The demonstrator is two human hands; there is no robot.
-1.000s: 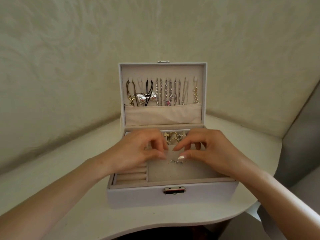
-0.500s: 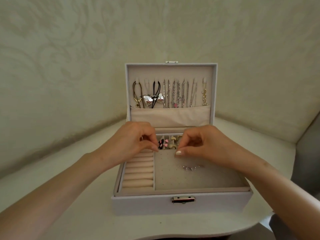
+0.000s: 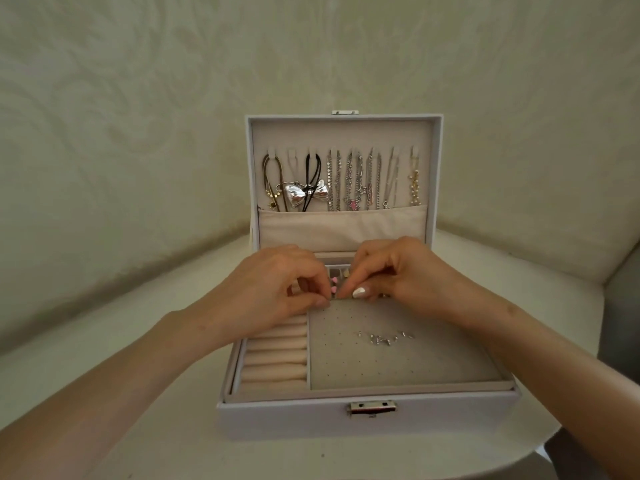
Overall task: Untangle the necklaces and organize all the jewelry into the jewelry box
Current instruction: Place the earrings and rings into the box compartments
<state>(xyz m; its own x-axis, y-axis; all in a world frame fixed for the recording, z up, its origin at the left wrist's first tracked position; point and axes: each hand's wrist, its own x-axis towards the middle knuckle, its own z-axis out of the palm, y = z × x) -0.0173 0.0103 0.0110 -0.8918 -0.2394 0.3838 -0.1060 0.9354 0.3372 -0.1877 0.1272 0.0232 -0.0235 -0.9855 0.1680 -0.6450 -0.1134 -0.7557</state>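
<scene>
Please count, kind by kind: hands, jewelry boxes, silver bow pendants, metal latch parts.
Hands: 2 (left hand, right hand)
Jewelry box: 1
Silver bow pendant: 1
Metal latch parts: 2 (lid catch, front latch)
Total: 6

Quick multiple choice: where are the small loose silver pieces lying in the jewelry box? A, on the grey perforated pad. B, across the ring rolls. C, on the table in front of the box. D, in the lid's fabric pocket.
A: the small silver pieces lie scattered on the grey perforated pad, to the right of the ring rolls.
</scene>
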